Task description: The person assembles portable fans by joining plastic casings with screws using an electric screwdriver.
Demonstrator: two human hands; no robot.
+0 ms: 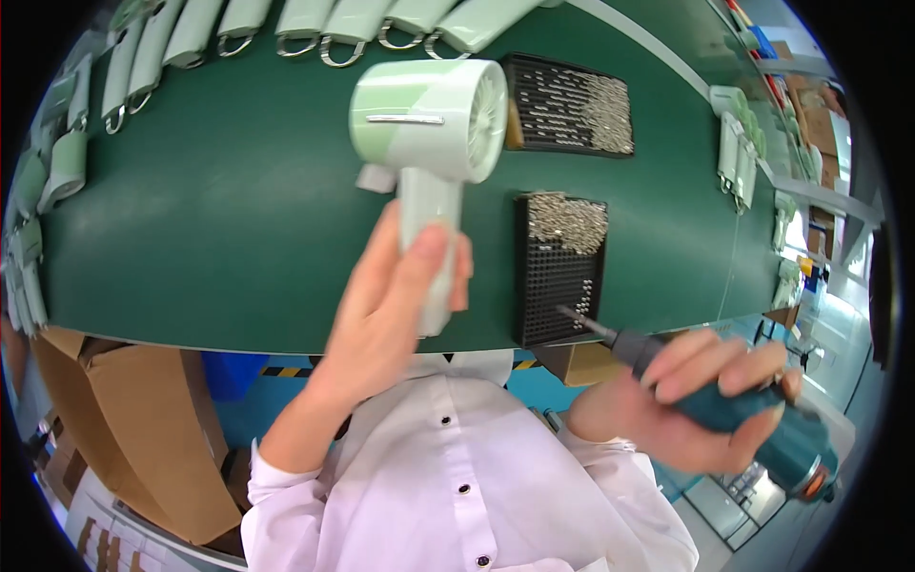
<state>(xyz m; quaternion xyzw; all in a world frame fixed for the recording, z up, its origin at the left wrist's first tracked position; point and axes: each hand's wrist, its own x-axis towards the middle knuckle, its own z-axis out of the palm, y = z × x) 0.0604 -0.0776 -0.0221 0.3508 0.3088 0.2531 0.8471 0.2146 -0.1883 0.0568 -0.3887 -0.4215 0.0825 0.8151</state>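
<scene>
Left hand (386, 305) clamped round the handle of a pale green fan (429, 143), lifted over the green belt (238, 238), head at 12 o'clock of the hand, grille facing 3 o'clock. Right hand (710, 400) wrapped round a teal screwdriver (743, 419), bit pointing toward 10 o'clock, tip over the near screw tray (562, 272). Second tray (570, 105) at 1 o'clock of the fan. More fans (315, 24) lined along the belt's far edge. Judged: picking up a screw with the bit; next, needs the bit seated squarely on a screw, then brought to the fan.
</scene>
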